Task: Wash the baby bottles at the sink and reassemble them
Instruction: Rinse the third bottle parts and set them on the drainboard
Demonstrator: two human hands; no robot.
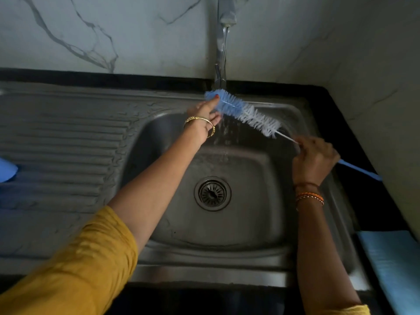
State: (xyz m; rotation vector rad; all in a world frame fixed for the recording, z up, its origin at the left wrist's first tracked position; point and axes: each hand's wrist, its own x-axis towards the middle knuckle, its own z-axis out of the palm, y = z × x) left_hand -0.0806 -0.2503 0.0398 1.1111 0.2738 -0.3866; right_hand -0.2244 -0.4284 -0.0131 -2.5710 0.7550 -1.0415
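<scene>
A long bottle brush (246,113) with blue and white bristles is held slanting over the steel sink (261,226), its blue end under the stream from the tap (223,26). My left hand (205,117) grips the blue bristle end. My right hand (314,159) grips the handle just below the bristles; the blue handle sticks out past it to the right. Water falls off the bristles into the basin. No baby bottle is visible.
The ribbed drainboard (68,144) lies left of the basin, with a blue object (8,169) cut off at the left edge. A drain strainer (212,193) sits mid-basin. A light blue cloth (393,264) lies on the black counter at the right. Marble wall behind.
</scene>
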